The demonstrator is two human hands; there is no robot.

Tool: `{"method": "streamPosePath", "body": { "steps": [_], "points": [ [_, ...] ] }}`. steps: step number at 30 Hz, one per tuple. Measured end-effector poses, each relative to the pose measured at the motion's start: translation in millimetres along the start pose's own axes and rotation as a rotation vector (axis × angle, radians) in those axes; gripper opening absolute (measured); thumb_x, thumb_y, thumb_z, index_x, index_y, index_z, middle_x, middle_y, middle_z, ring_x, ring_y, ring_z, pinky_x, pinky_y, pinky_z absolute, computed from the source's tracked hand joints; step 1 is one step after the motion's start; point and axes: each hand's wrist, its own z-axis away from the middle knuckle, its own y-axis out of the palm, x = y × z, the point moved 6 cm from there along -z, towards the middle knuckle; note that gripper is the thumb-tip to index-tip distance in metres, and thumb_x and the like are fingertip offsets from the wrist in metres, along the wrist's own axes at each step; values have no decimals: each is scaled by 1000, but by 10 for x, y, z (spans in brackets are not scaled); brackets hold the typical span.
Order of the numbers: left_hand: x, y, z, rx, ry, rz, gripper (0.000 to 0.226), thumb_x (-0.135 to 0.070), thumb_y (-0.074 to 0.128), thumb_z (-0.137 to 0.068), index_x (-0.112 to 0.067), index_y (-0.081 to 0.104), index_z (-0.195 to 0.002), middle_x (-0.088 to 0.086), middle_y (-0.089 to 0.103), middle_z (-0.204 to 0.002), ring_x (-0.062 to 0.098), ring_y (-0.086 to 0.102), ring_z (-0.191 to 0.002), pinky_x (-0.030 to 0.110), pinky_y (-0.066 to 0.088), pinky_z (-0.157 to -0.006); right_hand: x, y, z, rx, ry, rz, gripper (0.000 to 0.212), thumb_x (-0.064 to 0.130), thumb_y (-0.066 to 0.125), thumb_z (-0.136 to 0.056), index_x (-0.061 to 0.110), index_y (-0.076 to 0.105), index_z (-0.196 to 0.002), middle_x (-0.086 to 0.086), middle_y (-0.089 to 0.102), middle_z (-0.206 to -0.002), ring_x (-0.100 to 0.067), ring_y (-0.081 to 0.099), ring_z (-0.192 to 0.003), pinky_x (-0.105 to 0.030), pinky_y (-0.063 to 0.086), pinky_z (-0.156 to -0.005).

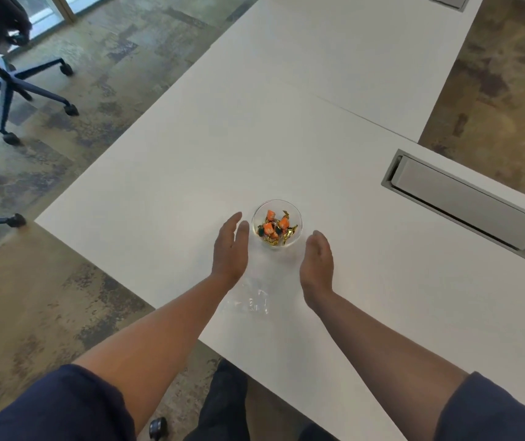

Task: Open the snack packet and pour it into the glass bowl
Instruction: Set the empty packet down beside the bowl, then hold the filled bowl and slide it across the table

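Note:
A small glass bowl (296,214) stands on the white table (286,122) and holds several orange and gold wrapped sweets (274,229). A clear plastic snack packet (250,300) lies flat and crumpled on the table near the front edge, between my forearms. My left hand (230,249) is held edge-on just left of the bowl, fingers straight and apart from it. My right hand (317,262) is held the same way to the bowl's lower right. Neither hand holds anything.
A grey cable hatch (460,203) is set into the table at the right. A second hatch (449,0) sits at the far end. Office chairs on wheels (9,81) stand on the patterned floor to the left.

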Motion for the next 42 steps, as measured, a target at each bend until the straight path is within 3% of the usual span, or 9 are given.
{"method": "streamPosePath", "body": {
  "steps": [2, 4, 6, 9, 13, 18, 26, 36, 42],
  "points": [
    [-107, 157, -129, 12, 43, 98, 50, -41, 38, -107, -24, 46, -153, -7, 46, -158, 4, 40, -141, 17, 29, -108, 127, 55, -166, 55, -59, -91, 46, 34, 39, -110, 22, 45, -154, 20, 45, -145, 2, 39, -137, -12, 30, -107],
    [-149, 249, -238, 2, 65, 173, 50, -38, 35, -106, -23, 48, -152, -8, 48, -157, 4, 40, -142, 10, 28, -105, 227, 119, -301, 92, -114, -95, 46, 35, 35, -111, 23, 47, -154, 22, 47, -145, 7, 41, -134, 4, 30, -94],
    [-124, 344, -363, -18, 69, 225, 51, -36, 33, -104, -23, 51, -150, -9, 51, -154, 1, 43, -138, 10, 30, -105, 263, 215, -453, 113, -143, -92, 47, 39, 34, -110, 25, 49, -153, 23, 48, -144, 17, 43, -125, 9, 31, -85],
    [-18, 431, -502, -76, 33, 300, 50, -34, 32, -102, -26, 57, -144, -7, 54, -151, 4, 46, -137, 25, 34, -114, 220, 342, -629, 124, -137, -149, 47, 40, 35, -109, 28, 53, -150, 23, 51, -143, 25, 43, -120, 0, 34, -91],
    [81, 488, -577, -96, -9, 465, 45, -33, 38, -97, -27, 69, -128, -3, 65, -141, 13, 53, -137, 36, 42, -115, 100, 429, -751, 95, -102, -273, 39, 35, 43, -107, 30, 65, -139, 21, 61, -138, 7, 52, -130, -14, 41, -101],
    [120, 591, -552, -93, -48, 614, 41, -29, 44, -98, -16, 76, -119, -6, 78, -116, 7, 71, -110, 22, 58, -83, 45, 533, -759, 86, -66, -386, 32, 27, 49, -106, 20, 74, -126, 25, 76, -112, 13, 66, -104, -8, 53, -77],
    [-150, 596, -399, -90, -31, 626, 38, -18, 41, -104, -14, 77, -115, -2, 78, -116, 10, 71, -110, 24, 60, -82, 194, 425, -583, 78, -49, -452, 34, 25, 46, -107, 16, 72, -129, 17, 73, -121, 12, 66, -105, -10, 53, -78],
    [-915, 1264, 241, 124, 70, 576, 41, -19, 38, -106, -7, 73, -123, 0, 78, -114, 13, 72, -110, 20, 59, -77, 658, -677, -222, -25, -110, -548, 32, 30, 53, -105, 18, 73, -126, 23, 76, -110, 6, 69, -102, -13, 55, -76],
    [-1105, 2017, 844, 303, 69, 507, 40, -26, 38, -107, -15, 72, -124, -11, 78, -110, 3, 71, -106, 17, 58, -73, 529, -1684, -14, -136, -145, -552, 33, 26, 47, -107, 20, 70, -129, 12, 71, -126, 4, 67, -109, -17, 56, -84]
  ]
}}
